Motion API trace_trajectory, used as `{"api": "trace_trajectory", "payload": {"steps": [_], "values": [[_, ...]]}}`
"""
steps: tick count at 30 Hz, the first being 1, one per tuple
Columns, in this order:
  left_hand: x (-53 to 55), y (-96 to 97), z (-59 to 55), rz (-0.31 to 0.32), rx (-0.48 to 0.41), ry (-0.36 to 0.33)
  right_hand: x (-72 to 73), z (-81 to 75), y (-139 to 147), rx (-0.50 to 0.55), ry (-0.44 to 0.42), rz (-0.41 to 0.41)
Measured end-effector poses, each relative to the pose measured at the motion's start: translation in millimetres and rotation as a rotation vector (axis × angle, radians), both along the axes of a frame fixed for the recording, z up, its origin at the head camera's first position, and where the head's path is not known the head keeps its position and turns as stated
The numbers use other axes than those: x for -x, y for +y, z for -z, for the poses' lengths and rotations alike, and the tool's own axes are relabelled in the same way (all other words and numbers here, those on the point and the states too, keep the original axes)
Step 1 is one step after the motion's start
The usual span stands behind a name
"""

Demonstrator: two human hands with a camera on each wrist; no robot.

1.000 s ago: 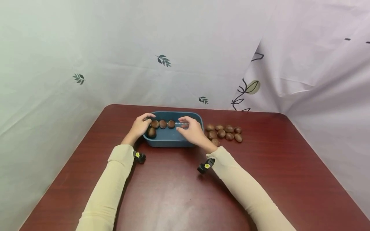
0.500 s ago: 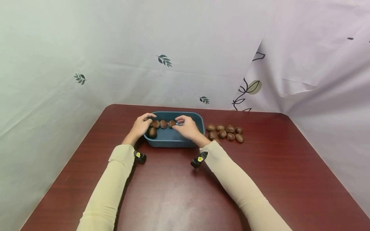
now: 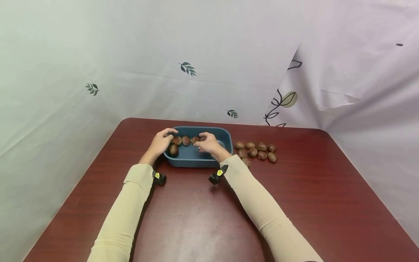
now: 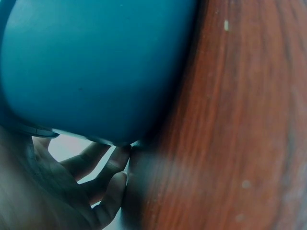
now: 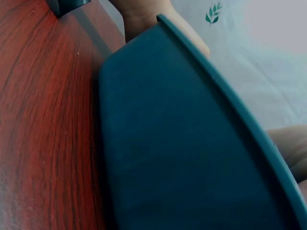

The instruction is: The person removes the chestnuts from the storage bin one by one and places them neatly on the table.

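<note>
My left hand [image 3: 161, 142] grips the left end of a blue rectangular tub [image 3: 196, 163]. In the left wrist view, its fingers [image 4: 112, 163] lie against the tub's outer wall. Inside, chestnuts line the far part in a row, including one [image 3: 186, 141] in the middle. Another chestnut [image 3: 173, 150] lies nearer, beside my left hand. Over the tub, my right hand [image 3: 209, 143] bends its thumb and fingers round a chestnut at the row's right end, mostly hidden by the hand. The right wrist view shows the tub's side wall [image 5: 168, 134], with part of that hand beyond the rim.
Several loose chestnuts [image 3: 256, 151] lie grouped on the reddish-brown table [image 3: 183, 218], just right of the tub. Behind the table hangs a pale cloth [image 3: 209, 83] with leaf prints. Each wrist wears a small black camera, one at the left wrist [image 3: 160, 178].
My right hand has moved left along the row, and its fingers have drawn closer together. A clear, thin strip seen earlier beside the row is now hidden behind them. The left hand stays put.
</note>
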State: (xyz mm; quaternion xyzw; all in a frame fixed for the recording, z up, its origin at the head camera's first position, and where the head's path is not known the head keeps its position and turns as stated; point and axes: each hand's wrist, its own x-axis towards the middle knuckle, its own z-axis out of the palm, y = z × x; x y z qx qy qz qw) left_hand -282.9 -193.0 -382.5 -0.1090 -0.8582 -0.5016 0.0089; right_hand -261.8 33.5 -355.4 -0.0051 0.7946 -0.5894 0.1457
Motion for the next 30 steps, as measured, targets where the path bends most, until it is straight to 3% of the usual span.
{"api": "trace_trajectory", "payload": {"steps": [8, 17, 30], "values": [[0.3, -1.1, -3.2, -0.001, 0.003, 0.003, 6.3, 1.1, -2, 0.068, -0.053, 0.017], [1.6, 0.7, 2.0, 0.007, 0.015, -0.006, 2.1, 6.9, 1, -0.002, -0.059, 0.036], [1.6, 0.3, -0.3, -0.009, 0.009, 0.008, 5.9, 11.4, -1, -0.142, 0.072, -0.088]]}}
